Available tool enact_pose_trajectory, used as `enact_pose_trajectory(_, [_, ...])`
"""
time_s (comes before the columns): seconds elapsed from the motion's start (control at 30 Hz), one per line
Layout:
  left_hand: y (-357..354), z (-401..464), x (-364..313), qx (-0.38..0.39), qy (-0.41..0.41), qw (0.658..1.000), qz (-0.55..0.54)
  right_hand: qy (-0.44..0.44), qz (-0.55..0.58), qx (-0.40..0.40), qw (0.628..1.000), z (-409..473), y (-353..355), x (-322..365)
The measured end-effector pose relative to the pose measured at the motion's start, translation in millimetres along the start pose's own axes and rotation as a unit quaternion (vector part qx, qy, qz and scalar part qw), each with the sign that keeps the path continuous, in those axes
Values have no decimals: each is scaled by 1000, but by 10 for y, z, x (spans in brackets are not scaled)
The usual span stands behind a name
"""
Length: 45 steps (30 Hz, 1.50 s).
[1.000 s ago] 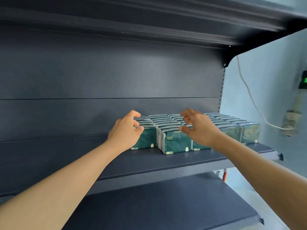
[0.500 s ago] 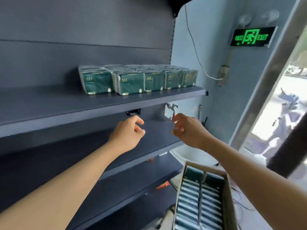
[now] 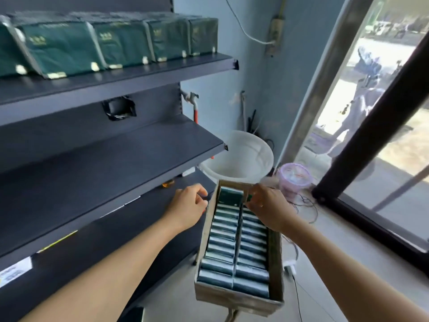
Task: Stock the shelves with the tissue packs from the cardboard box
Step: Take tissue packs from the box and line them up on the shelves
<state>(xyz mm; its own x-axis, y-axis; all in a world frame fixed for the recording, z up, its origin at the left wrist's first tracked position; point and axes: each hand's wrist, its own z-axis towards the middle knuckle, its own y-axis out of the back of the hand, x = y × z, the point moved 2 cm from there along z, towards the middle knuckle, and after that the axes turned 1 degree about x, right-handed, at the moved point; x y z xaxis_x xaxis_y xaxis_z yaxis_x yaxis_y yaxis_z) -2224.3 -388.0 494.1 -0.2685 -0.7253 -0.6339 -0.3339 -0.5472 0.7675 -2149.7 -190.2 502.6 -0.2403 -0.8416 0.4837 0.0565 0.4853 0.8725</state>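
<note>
The right hand [image 3: 267, 206] reaches into the far end of the cardboard box [image 3: 239, 298], its grip seemingly closing on a tissue pack [image 3: 232, 196], though blur hides the contact. The left hand [image 3: 188, 206] hovers beside the box, fingers loosely curled, holding nothing. One row of packs [image 3: 116, 43] already stands on the upper shelf [image 3: 116, 77]; the box looks nearly full, so I judge most stocking remains.

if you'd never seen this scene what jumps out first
The open brown cardboard box at bottom centre, packed with two rows of teal tissue packs, draws the eye first, with both bare hands at its far end: the right hand reaching over the packs, the left hand beside the box's left wall. Next comes the row of dark green tissue packs lined up on the top dark grey metal shelf, upper left.
</note>
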Motion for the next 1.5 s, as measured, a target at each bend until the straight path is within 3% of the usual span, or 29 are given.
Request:
enact_pose_trajectory(0.23, [-930,600,-124,65,48,996,31,-44,22,49,998,417,-244,-1054])
enact_pose_trajectory(0.57, [-1931,1328,186,128,91,985,76,-100,35,129,986,987,-852,-1990])
enact_pose_trajectory(0.83, [-2392,2244,509,87,16,986,141,-118,46,86,988,1675,-1347,-2371])
enact_pose_trajectory(1.07, [-2729,2870,934,67,-63,971,222,-117,-29,33,992,2157,-1794,-2645])
enact_pose_trajectory(1.33, [-3011,3066,1180,77,-126,949,278,-129,-139,-24,982,2331,-2135,-2812])
enact_pose_trajectory(1.5, [-3038,3052,1152,79,-113,959,247,-130,-173,-49,975,2365,-2223,-2852])
